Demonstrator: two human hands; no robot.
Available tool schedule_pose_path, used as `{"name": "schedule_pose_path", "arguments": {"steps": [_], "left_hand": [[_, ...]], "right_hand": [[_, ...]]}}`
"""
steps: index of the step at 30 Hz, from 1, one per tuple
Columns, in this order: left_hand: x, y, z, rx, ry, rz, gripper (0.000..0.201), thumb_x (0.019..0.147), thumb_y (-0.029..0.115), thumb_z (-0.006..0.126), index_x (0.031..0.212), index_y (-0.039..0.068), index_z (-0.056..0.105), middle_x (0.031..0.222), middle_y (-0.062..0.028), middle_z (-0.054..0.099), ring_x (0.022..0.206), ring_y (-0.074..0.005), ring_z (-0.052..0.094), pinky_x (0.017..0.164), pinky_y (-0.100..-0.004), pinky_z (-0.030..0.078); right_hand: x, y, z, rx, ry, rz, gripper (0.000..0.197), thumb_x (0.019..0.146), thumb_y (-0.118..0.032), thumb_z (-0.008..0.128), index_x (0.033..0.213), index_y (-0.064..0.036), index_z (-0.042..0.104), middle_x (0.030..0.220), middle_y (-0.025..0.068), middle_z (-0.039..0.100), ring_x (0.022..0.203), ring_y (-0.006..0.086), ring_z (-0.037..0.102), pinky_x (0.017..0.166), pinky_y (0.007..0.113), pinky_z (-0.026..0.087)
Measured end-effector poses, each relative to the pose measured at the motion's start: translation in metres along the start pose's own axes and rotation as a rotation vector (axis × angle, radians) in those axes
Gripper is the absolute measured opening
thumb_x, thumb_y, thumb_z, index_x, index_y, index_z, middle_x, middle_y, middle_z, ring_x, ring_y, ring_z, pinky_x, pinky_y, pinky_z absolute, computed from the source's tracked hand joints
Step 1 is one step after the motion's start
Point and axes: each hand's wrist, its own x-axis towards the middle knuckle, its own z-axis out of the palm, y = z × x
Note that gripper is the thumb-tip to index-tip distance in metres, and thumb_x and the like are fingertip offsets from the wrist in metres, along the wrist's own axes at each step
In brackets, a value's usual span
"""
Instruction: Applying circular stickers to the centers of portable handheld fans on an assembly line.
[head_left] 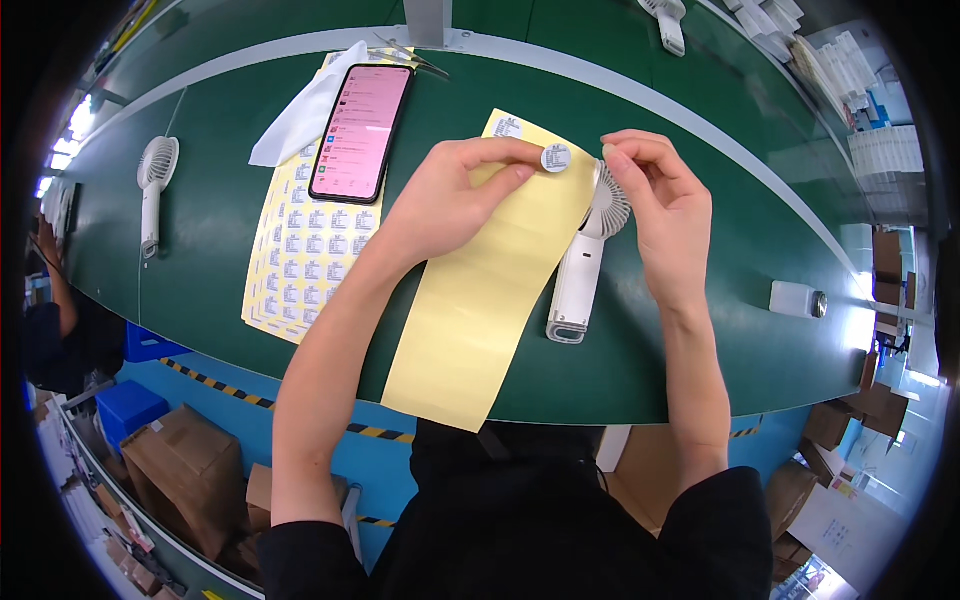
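Note:
My left hand [455, 195] is closed in a pinch, with a round white printed sticker [556, 158] at its fingertips. Below that hand lies a long yellow backing sheet [465, 310], mostly bare, with another round sticker [507, 127] near its top edge. The sheet partly overlaps a white handheld fan [577, 285] lying on the table, its grille toward the far side. Just over the grille, my right hand [665, 195] pinches thumb against fingers. Something small and pale shows at its tips, too little of it to name.
A phone with a lit pink screen [362, 130] rests on printed sticker sheets [290, 250], beside white paper [305, 110] and tweezers [415, 60]. More fans [155, 190] [667, 22] lie on the green table [640, 370]. At right is a small capped bottle [797, 299]. Another person's arm [58, 280] shows at far left.

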Motion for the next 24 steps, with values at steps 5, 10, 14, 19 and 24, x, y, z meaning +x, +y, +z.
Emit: {"name": "schedule_pose_path", "arguments": {"steps": [5,10,14,19,24], "left_hand": [[-0.001,-0.006,0.004,-0.011,-0.024,0.041,0.021,0.096,0.011,0.06,0.111,0.002,0.071,0.098,-0.0094,0.073,0.088,-0.0153,0.067,0.082,-0.028,0.051],[0.002,-0.005,0.0,0.006,0.019,-0.006,0.022,0.096,0.009,0.056,0.11,0.003,0.071,0.099,-0.0107,0.073,0.087,-0.0151,0.067,0.081,-0.0275,0.052],[0.004,-0.01,-0.007,0.056,0.149,-0.046,0.024,0.097,0.01,0.053,0.109,0.004,0.072,0.101,-0.0088,0.073,0.089,-0.0149,0.066,0.082,-0.0267,0.05],[0.006,-0.012,-0.006,0.083,0.136,-0.027,0.025,0.097,0.011,0.053,0.11,0.005,0.073,0.102,-0.0083,0.073,0.09,-0.016,0.066,0.084,-0.0268,0.049],[0.006,-0.015,-0.005,0.087,0.122,-0.033,0.025,0.096,0.01,0.053,0.11,0.005,0.073,0.103,-0.009,0.073,0.091,-0.0159,0.066,0.084,-0.0269,0.049]], "right_hand": [[0.0,0.005,0.012,-0.292,-0.08,-0.232,0.015,0.084,-0.012,0.075,0.095,-0.0022,0.07,0.104,0.0072,0.064,0.094,0.0163,0.06,0.08,0.027,0.046],[-0.002,0.003,0.007,-0.29,0.054,-0.301,0.013,0.083,-0.011,0.076,0.09,-0.0015,0.07,0.098,0.0062,0.065,0.089,0.0165,0.061,0.075,0.027,0.045],[-0.012,0.012,-0.009,-0.265,0.024,0.043,0.011,0.084,-0.01,0.075,0.087,-0.0002,0.07,0.091,0.0036,0.065,0.079,0.0121,0.057,0.072,0.025,0.043],[-0.021,0.02,-0.007,-0.289,0.031,-0.011,0.01,0.087,-0.006,0.073,0.089,0.0029,0.069,0.095,0.0035,0.063,0.082,0.0097,0.052,0.075,0.024,0.043],[-0.02,0.026,-0.011,-0.314,0.022,-0.009,0.011,0.086,-0.007,0.074,0.09,0.0026,0.069,0.097,0.0042,0.063,0.083,0.0101,0.053,0.075,0.024,0.044]]}}
